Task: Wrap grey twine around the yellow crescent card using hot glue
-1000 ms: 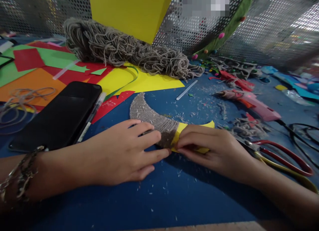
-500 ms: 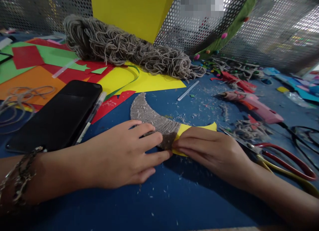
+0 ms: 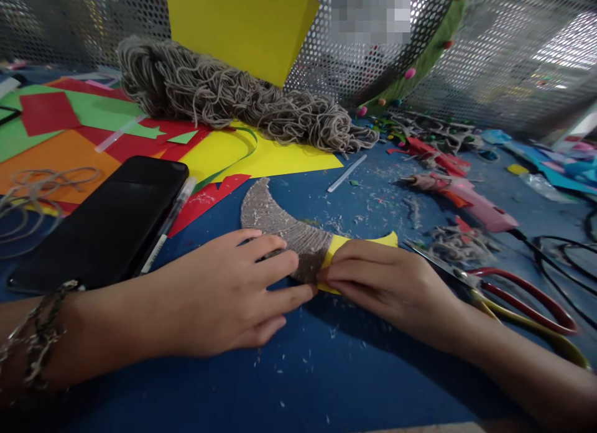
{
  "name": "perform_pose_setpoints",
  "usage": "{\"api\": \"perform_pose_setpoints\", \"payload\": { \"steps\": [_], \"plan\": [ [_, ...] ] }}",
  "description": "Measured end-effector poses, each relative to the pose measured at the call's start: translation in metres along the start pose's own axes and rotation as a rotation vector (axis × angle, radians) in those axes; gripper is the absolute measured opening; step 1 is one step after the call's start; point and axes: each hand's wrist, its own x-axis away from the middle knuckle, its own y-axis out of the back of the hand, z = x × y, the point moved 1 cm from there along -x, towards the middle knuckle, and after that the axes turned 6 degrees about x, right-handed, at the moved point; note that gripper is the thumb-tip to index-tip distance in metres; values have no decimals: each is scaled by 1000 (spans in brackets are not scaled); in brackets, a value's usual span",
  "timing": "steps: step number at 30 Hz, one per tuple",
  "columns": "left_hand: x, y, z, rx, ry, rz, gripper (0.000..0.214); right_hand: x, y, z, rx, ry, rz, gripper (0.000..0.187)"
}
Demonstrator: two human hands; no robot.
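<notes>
Crescent [image 3: 284,221] lies flat just beyond left hand [image 3: 228,290], passing under its fingertips and across to right hand [image 3: 401,284]. Left hand palm down, fingers loosely spread, tips resting over the wound part, no grip visible. Right hand nearly closed, thumb and fingers pinching the crescent's yellow end [image 3: 387,239]; exact contact partly hidden. Crescent is gray yarn in tight ridged rows, slightly fuzzy, narrow tip curving up and away past left fingers; yellow end smooth, like card, showing above and below right fingers. Concave edge faces away from hands, onto blue table [image 3: 298,383] with pale flecks; same smooth surface runs from near side of both hands to front edge. Scissors [image 3: 461,276] just right of right hand, metal blades, red and yellow handles, limiting room that side. Pink glue gun [image 3: 476,203] farther beyond right hand, loose yarn scraps [image 3: 461,243] between it and scissors. Clear glue stick [image 3: 347,173] beyond crescent. Flat black phone [image 3: 102,221] just beyond left forearm, pen [image 3: 168,224] along its right side. Looped yarn heap [image 3: 242,100] well beyond both hands, on yellow paper [image 3: 280,156].
</notes>
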Motion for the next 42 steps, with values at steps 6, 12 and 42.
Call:
{"api": "perform_pose_setpoints", "payload": {
  "steps": [6,12,42],
  "plan": [
    [1,-1,-1,-3,4,5,32,-1,3,-2,-70,-131,-44,12],
    [0,-1,0,-10,1,-16,32,0,1,-2,-178,-431,-33,7],
    [-3,-1,2,24,72,32,48,4,21,0,-410,-522,-127,23]
  ]
}}
